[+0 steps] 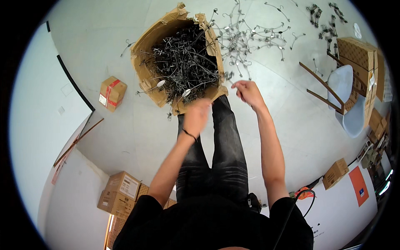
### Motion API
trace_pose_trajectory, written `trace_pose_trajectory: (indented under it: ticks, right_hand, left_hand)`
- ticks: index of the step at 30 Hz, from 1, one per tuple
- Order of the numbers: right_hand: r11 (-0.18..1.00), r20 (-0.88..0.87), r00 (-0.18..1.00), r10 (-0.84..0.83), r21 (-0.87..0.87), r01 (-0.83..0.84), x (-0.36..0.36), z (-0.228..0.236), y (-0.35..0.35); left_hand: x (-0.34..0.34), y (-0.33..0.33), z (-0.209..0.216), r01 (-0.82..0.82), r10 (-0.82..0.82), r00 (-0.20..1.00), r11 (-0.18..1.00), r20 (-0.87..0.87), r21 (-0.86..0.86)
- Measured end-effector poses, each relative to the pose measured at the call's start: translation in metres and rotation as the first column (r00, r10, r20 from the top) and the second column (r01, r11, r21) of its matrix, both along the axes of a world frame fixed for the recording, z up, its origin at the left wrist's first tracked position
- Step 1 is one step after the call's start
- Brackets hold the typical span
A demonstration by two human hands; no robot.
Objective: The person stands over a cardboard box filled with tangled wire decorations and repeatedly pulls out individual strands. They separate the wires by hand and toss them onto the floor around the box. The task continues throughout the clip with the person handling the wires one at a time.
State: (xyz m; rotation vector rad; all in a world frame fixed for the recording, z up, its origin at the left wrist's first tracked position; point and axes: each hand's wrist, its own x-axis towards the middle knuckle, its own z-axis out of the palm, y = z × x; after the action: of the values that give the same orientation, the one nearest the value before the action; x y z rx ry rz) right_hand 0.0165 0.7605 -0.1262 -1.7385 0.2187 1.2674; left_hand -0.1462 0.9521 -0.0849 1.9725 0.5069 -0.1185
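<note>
A torn cardboard box (143, 54) stands in front of me, heaped with a tangle of black and grey wire clip hangers (179, 62). My left hand (198, 117) is over the box's near edge, smeared by motion, so its fingers cannot be made out. To the right of the box's near corner, my right hand (248, 93) is closed in a pinch. At its fingertips is one hanger (228, 76), whose clip end is blurred and reaches toward the box rim.
Loose hangers (239, 39) lie scattered on the floor right of the box, with darker bundles (329, 29) farther right. A small taped carton (112, 93) sits to the left. Chairs (339, 85) lie against stacked cartons (356, 52) at right. More cartons (121, 193) stand behind me.
</note>
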Motion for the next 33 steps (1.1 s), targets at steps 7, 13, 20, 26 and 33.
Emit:
trace_pose_trajectory:
  ticks: [7, 13, 20, 26, 33]
  right_hand:
    - [0.937, 0.574, 0.811, 0.109, -0.331, 0.109, -0.024, -0.097, 0.065]
    - [0.939, 0.053, 0.944, -0.327, 0.135, 0.318, -0.040, -0.023, 0.045]
    - [0.847, 0.252, 0.840, -0.481, -0.116, 0.519, -0.016, -0.079, -0.029]
    - [0.914, 0.592, 0.806, -0.025, -0.313, 0.258, 0.050, -0.059, -0.018]
    - [0.986, -0.212, 0.963, 0.166, 0.067, -0.155, -0.002, -0.016, 0.094]
  left_hand:
    - [0.128, 0.078, -0.072, 0.567, -0.571, 0.794, 0.570, -0.210, 0.595]
    - [0.151, 0.089, -0.096, 0.846, -0.792, 0.503, 0.370, -0.345, 0.385]
    - [0.127, 0.091, -0.087, 0.770, -0.832, 0.554, 0.505, -0.017, 0.391]
    - [0.115, 0.081, -0.033, 0.437, -0.532, 0.801, 0.833, 0.275, 0.340]
    - [0.038, 0.037, -0.025, 0.514, -0.694, 0.688, 0.673, 0.212, 0.532]
